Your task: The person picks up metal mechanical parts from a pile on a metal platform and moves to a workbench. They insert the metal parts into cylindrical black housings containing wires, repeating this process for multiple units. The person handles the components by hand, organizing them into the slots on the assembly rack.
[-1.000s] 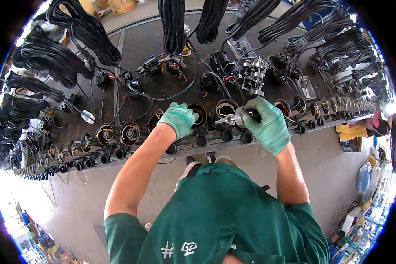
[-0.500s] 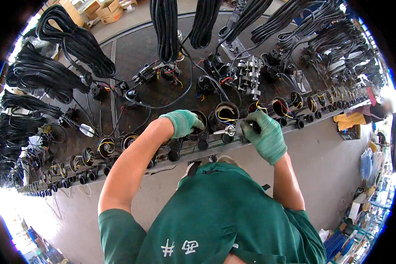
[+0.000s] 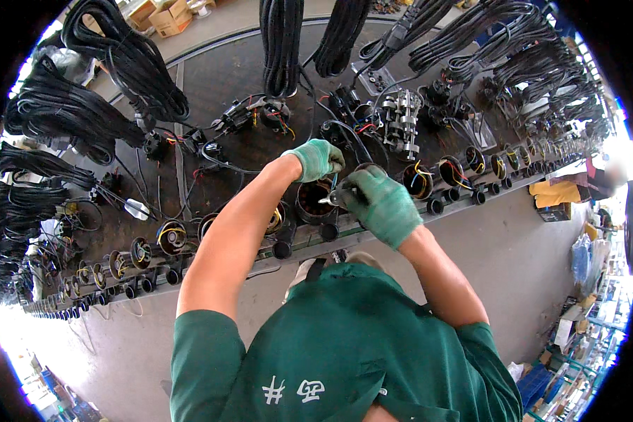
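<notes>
In the head view, the left forearm slants up and rightward; the gloved left hand [image 3: 318, 160] hangs palm-down with curled fingers just above a round black housing [image 3: 303, 209], and whether it pinches anything I cannot tell. The right forearm angles up and leftward, the gloved right hand [image 3: 381, 202] wrapped around a metal-tipped part [image 3: 328, 200], its tip pointing left at the housing's mouth, along the table's [image 3: 221, 77] near edge.

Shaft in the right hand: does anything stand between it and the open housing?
Nothing clearly visible: the shaft in the right hand overlaps the housing mouth; the left hand is beyond it.
</notes>
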A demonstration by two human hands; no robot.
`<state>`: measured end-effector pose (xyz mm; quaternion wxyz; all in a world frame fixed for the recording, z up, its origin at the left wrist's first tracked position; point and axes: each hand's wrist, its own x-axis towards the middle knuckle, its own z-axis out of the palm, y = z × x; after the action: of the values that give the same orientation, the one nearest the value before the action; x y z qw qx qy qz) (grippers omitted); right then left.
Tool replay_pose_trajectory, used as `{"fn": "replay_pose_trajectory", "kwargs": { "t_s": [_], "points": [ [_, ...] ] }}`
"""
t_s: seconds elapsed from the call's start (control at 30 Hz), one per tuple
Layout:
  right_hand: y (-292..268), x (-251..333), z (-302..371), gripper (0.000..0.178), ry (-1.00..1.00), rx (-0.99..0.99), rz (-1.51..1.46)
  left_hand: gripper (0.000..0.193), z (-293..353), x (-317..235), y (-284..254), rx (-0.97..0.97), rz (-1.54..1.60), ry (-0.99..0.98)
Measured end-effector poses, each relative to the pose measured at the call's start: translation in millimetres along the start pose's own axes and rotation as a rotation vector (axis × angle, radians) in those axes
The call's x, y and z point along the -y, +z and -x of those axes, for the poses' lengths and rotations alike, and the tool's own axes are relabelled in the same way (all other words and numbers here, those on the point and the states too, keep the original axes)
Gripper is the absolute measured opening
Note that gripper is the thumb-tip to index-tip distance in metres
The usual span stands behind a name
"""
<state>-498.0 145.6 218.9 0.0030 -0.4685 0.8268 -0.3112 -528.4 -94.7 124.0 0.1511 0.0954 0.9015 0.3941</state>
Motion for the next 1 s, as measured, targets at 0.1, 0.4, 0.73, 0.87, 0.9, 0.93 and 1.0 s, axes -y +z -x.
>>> {"fn": "replay_pose_trajectory", "kwargs": {
  "t_s": [0.1,0.4,0.73,0.87,0.9,0.93,1.0],
  "points": [
    [35.4,-9.9,-10.3,0.023,-0.021,0.046,0.108,0.024,-0.3,6.2,3.6,-0.037,0.055,-0.009],
    [104.7,-30.7,-16.0,0.020,-0.052,0.163,0.238,0.025,-0.5,27.6,17.2,-0.126,0.222,-0.027],
    [126.8,-39.2,-12.5,0.031,-0.005,0.230,0.257,0.024,6.8,26.2,24.4,-0.229,0.143,0.002],
    [98.0,-34.0,-2.5,0.031,-0.087,0.163,0.082,0.026,18.0,12.5,23.8,-0.288,0.088,0.018],
    [79.4,-30.5,-0.6,0.031,-0.081,0.150,0.089,0.025,20.1,12.1,28.0,-0.357,0.060,0.052],
    [62.7,-29.6,1.1,0.032,-0.077,0.135,0.084,0.025,26.4,9.1,33.9,-0.423,0.027,0.075],
    [28.4,-55.2,3.7,0.033,-0.159,0.039,0.121,0.026,38.8,-6.1,48.5,-0.535,-0.027,0.076]
  ]
}}
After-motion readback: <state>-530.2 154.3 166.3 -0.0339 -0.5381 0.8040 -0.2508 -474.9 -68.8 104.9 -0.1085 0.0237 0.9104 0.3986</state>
